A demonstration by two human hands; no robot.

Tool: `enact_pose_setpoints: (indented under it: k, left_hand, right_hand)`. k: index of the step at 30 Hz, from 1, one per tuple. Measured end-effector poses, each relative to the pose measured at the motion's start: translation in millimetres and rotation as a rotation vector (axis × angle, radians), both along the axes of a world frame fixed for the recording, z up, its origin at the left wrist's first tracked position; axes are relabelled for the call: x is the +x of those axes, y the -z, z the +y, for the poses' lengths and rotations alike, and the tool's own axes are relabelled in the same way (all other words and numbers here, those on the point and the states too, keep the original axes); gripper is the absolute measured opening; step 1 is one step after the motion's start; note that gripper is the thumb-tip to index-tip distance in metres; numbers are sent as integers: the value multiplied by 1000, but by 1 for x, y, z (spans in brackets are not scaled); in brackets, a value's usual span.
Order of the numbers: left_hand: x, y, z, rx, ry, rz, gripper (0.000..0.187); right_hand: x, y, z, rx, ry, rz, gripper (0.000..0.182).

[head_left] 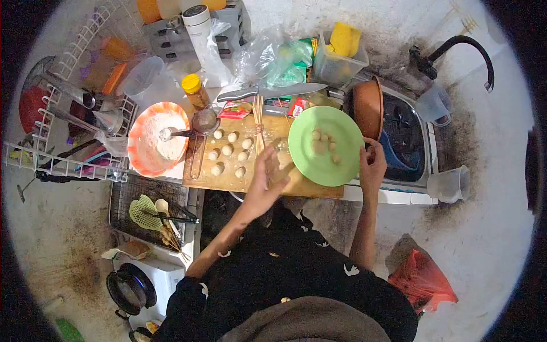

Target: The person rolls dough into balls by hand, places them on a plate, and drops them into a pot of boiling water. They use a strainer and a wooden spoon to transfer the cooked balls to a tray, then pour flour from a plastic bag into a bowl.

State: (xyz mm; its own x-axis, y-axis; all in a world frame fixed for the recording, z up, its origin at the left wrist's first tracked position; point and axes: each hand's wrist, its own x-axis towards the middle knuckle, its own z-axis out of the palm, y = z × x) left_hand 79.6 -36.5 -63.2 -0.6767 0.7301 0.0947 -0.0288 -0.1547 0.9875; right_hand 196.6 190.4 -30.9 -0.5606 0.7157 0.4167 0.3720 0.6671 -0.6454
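Observation:
My right hand [372, 166] grips the right rim of a light green plate [307, 162], its fingers closed at the edge. Several small pale dough balls [324, 138] lie on the plate near its middle. My left hand [265, 181] is open just left of the plate, thumb and fingers apart, over the wooden board [216, 181]. More dough balls [228, 149] sit spaced out on the board's left part. Behind my left hand a tied bundle of wooden skewers [259, 122] lies on the board.
An orange-and-white bowl of flour [151, 151] stands left of the board, with a small strainer [205, 121] beside it. A large knife [279, 91] lies behind the board. At right are the sink [423, 165], a brown pan [369, 102] and a black faucet [464, 41].

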Motion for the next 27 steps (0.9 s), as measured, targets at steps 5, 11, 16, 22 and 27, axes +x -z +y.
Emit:
enact_pose_setpoints:
  k: [5, 11, 16, 22, 27]
  left_hand:
    - [12, 14, 20, -19, 1, 33, 79]
    - [11, 23, 31, -40, 36, -119, 77]
    - [18, 23, 48, -52, 44, -69, 67]
    - [18, 22, 55, -65, 27, -217, 53]
    - [25, 24, 56, 20, -25, -374, 47]
  right_hand:
    - [-7, 1, -7, -86, -273, 28, 26]
    - [0, 10, 12, -155, -147, 143, 9]
    - [13, 3, 30, -397, -88, 173, 12]
    - [9, 19, 39, -403, -112, 165, 13]
    - [-1, 24, 36, -498, -243, 313, 12]
